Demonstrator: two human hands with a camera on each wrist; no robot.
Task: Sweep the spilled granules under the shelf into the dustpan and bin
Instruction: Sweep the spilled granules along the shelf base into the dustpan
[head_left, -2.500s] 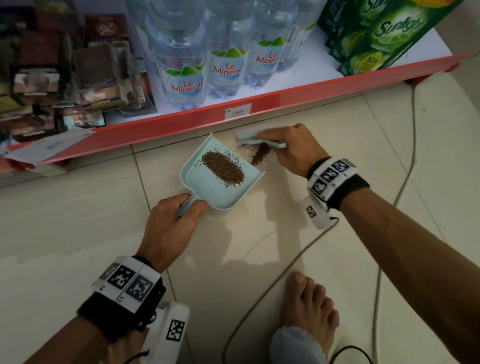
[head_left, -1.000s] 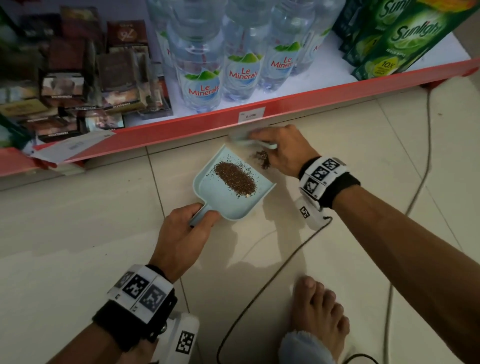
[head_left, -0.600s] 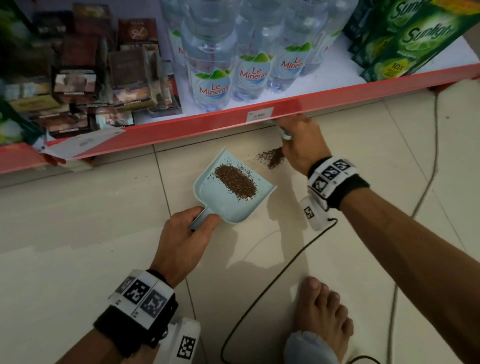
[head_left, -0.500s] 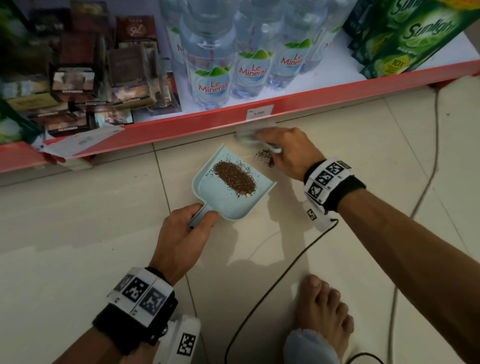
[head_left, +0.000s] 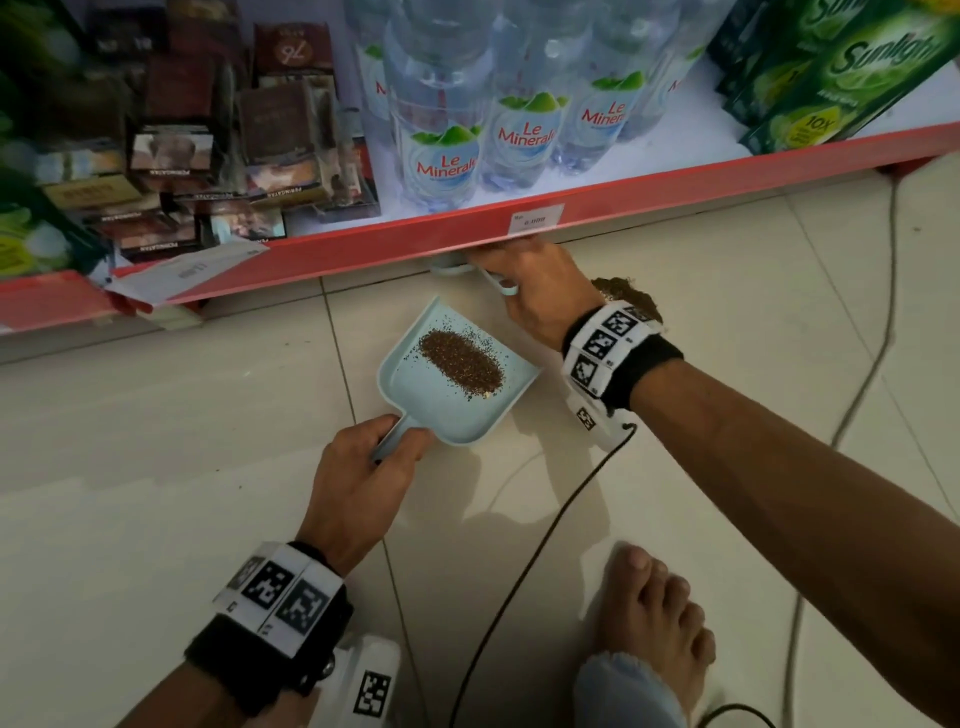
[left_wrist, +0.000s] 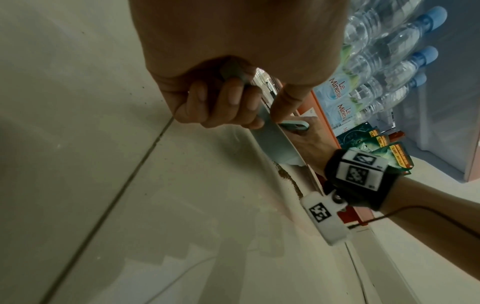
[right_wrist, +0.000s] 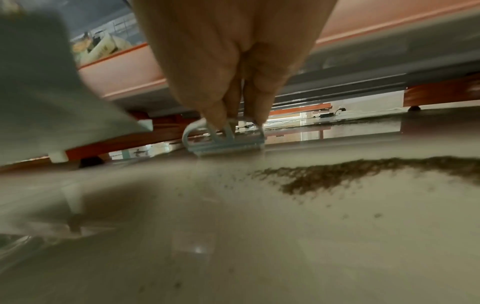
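Gripping the thin handle of the pale-blue plastic dustpan (head_left: 457, 387), the left hand (head_left: 358, 488) keeps it flat on the glossy tiled floor (head_left: 156, 467). Brown granules (head_left: 461, 360) form an oval heap inside it; more (right_wrist: 337, 174) lie loose near the red shelf edge (head_left: 405, 244). The right hand (head_left: 540, 291) pinches a small ribbed brush (right_wrist: 223, 142) under that edge.

Left wrist (head_left: 270, 613): black fabric band, lower left of head view; white blocks with black square-pattern markers sit on top.
Left wrist camera (head_left: 363, 686): white housing, one black marker, bottom centre-left.
Right wrist (head_left: 618, 353): same black band with white marker blocks, centre right.
Right wrist camera (left_wrist: 324, 218): white box, one marker, metal screw; thin dark cable leaves it.
Forearms: bare, no sleeves.
Foot (head_left: 654, 623): bare; pale blue fabric hem at lower edge.
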